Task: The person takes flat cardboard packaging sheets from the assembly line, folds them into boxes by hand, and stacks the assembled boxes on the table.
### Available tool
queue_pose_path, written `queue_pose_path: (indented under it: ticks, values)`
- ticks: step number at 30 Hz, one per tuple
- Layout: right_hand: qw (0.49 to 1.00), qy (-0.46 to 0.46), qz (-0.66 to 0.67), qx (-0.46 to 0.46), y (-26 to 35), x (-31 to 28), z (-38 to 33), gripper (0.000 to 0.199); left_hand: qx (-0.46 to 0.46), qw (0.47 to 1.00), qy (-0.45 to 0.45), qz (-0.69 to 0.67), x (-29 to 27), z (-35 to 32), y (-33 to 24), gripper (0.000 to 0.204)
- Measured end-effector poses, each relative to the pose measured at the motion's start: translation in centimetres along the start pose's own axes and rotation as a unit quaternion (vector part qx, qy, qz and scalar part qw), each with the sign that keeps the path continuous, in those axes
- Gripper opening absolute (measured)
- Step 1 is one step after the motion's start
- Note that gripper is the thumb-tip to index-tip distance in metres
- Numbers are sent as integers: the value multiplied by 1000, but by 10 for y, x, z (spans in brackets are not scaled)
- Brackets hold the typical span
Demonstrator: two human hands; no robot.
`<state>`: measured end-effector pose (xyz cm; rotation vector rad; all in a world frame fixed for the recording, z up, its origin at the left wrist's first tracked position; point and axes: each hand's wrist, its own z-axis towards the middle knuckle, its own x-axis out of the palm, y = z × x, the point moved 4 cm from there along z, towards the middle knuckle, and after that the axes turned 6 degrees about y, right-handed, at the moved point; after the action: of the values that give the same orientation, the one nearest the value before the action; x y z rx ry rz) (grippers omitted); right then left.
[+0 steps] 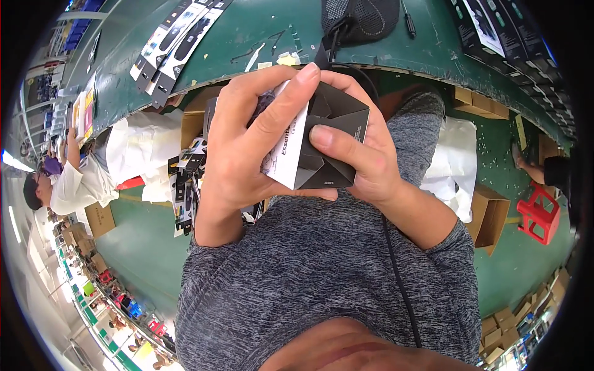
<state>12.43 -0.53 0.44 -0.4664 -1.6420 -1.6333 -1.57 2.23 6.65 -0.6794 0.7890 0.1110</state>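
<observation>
Between both hands, just in front of my chest, I hold a small black-and-white cardboard box. Its black end, made of overlapping folded flaps, faces up and to the right. My left hand wraps the printed white side, the index finger reaching over the top edge. My right hand grips the other side, its thumb pressing on the folded black flaps. The fingers behind the box are partly hidden. Beyond the hands, on the green table, lie flat printed carton blanks in black and white.
A black mesh bag and a screwdriver-like tool lie at the table's far side. Black boxes are stacked at right. More flat cartons fill a space left of my lap. A red stool and a co-worker are farther off.
</observation>
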Motion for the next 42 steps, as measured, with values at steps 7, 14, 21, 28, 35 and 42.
queue_pose_path:
  ticks: [7, 14, 21, 28, 35, 42]
  values:
    - [1000, -10, -5, 3, -2, -5, 4, 50, 18, 998, 38, 53, 2, -2, 10, 120]
    - [1000, -12, -21, 11, -4, -8, 5, 48, 7, 998, 30, 53, 3, -3, 11, 120]
    - [999, -9, -28, 25, -9, -14, 6, 48, 10, 998, 31, 57, 5, -5, 13, 119]
    - [895, 40, -390, -213, 49, -28, 3, 104, -26, 999, 34, -24, 7, -2, 18, 141]
    - [660, 114, -701, -243, 87, -17, -7, 47, 60, 982, -3, 178, 10, 0, 1, 111]
    - [369, -217, -791, -437, 246, -79, 8, 45, 41, 998, -44, 24, 19, -22, 13, 97]
